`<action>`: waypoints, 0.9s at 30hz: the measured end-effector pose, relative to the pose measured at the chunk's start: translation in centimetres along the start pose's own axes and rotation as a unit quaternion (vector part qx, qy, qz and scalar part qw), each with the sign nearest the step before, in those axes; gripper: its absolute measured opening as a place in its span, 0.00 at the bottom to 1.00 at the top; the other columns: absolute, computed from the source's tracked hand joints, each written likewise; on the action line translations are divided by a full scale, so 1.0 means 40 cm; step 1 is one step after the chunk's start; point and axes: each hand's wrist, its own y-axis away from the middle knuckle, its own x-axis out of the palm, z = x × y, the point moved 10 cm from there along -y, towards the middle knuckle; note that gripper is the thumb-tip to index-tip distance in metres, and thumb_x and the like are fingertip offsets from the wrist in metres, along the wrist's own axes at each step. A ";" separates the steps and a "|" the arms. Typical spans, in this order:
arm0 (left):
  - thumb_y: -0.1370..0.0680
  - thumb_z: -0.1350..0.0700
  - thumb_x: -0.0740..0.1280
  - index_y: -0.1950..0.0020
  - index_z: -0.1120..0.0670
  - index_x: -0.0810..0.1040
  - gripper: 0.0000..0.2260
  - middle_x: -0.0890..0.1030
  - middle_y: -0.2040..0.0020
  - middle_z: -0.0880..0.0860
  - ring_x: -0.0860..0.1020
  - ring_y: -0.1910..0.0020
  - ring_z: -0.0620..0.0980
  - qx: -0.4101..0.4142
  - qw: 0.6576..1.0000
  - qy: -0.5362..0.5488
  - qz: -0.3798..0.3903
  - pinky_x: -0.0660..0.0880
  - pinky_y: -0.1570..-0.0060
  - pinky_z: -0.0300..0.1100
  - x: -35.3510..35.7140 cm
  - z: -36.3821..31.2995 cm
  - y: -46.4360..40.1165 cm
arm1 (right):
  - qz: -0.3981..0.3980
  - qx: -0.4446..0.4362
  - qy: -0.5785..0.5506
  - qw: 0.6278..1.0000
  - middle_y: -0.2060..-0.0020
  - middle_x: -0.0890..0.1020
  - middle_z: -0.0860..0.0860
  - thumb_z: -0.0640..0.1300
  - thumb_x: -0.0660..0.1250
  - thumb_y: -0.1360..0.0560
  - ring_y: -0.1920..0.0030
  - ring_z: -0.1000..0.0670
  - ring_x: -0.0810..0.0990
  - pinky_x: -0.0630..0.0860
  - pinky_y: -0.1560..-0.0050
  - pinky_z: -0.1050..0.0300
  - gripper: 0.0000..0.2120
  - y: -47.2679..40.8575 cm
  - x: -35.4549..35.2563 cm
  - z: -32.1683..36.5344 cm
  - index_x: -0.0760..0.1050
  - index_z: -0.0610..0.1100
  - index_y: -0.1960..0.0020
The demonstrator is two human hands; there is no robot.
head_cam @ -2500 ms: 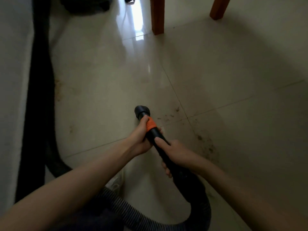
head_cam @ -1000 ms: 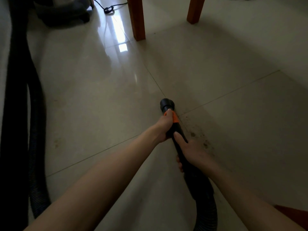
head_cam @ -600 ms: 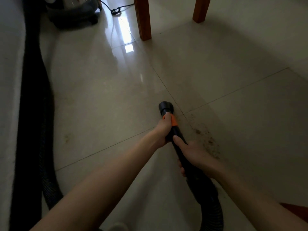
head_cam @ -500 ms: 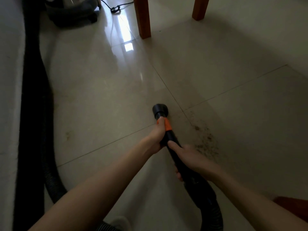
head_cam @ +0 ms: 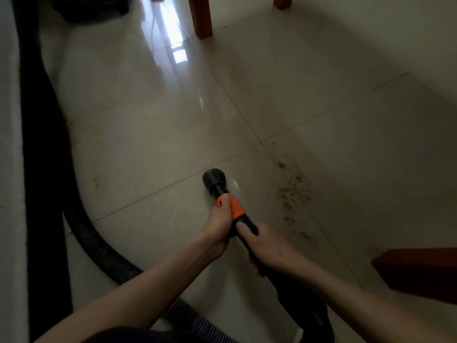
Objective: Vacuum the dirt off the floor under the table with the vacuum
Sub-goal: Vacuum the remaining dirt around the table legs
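Holding the black vacuum wand [head_cam: 243, 222] with both hands, low over the pale floor tiles [head_cam: 148, 125]. Left hand [head_cam: 218, 222] up front, fingers curled tight round the orange collar [head_cam: 233, 206], thumb on top. Right hand [head_cam: 265, 245] just behind it, wrapped round the black tube, thumb lying along the top. Long and thin, this wand, running from near the bottom right up and away toward the top left, tilted down at the front. Round black nozzle [head_cam: 214, 179] at the far tip, pointing away and a little left, sitting right at the floor just past a tile line; touching or just above, hard to say. Brown dirt [head_cam: 293, 189] sprinkled on the tile to the right of the nozzle, near it but not under it, trailing back toward the right arm. Ribbed black hose [head_cam: 99, 246] curling off from the back of the wand, round the bottom and up the left side. Two wooden table legs [head_cam: 201, 16] standing at the top, well apart from the nozzle. A dark vacuum body [head_cam: 94, 8] in the top left corner, mostly cut off. A red-brown wooden edge [head_cam: 418, 271] poking in at the lower right.
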 end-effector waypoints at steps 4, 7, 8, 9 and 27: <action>0.18 0.48 0.54 0.54 0.57 0.70 0.13 0.73 0.56 0.58 0.75 0.59 0.52 -0.010 0.999 -0.022 0.041 0.73 0.60 0.44 0.050 -0.017 -0.007 | -0.059 -0.012 0.018 0.998 0.75 0.75 0.48 0.56 0.56 0.21 0.81 0.51 0.73 0.70 0.79 0.62 0.17 0.003 -0.043 0.010 0.73 0.42 0.54; 0.18 0.47 0.54 0.46 0.58 0.69 0.14 0.74 0.56 0.58 0.75 0.58 0.53 -0.023 0.996 -0.027 0.080 0.74 0.57 0.45 0.097 -0.025 -0.009 | -0.085 -0.009 0.016 0.996 0.73 0.75 0.47 0.55 0.56 0.20 0.83 0.54 0.72 0.68 0.81 0.64 0.18 0.008 -0.077 0.007 0.72 0.41 0.51; 0.18 0.47 0.54 0.45 0.57 0.68 0.14 0.73 0.55 0.58 0.75 0.56 0.53 -0.027 0.995 -0.028 0.090 0.74 0.56 0.45 0.106 -0.022 -0.010 | -0.086 -0.009 0.010 0.996 0.73 0.75 0.47 0.55 0.56 0.20 0.83 0.54 0.72 0.68 0.80 0.64 0.18 0.011 -0.082 0.004 0.72 0.40 0.51; 0.18 0.47 0.54 0.46 0.56 0.68 0.13 0.73 0.54 0.59 0.74 0.54 0.54 -0.033 0.994 -0.027 0.096 0.74 0.54 0.46 0.110 -0.018 -0.009 | -0.083 -0.009 0.003 0.997 0.74 0.75 0.47 0.55 0.56 0.20 0.83 0.54 0.72 0.68 0.80 0.64 0.17 0.015 -0.082 0.001 0.71 0.41 0.52; 0.18 0.47 0.51 0.54 0.53 0.68 0.13 0.70 0.61 0.55 0.71 0.63 0.49 -0.035 0.989 -0.047 0.134 0.71 0.60 0.42 0.181 -0.001 -0.028 | -0.051 0.043 -0.131 0.989 0.75 0.75 0.47 0.56 0.56 0.20 0.80 0.51 0.73 0.70 0.78 0.62 0.16 0.028 -0.095 -0.041 0.71 0.44 0.54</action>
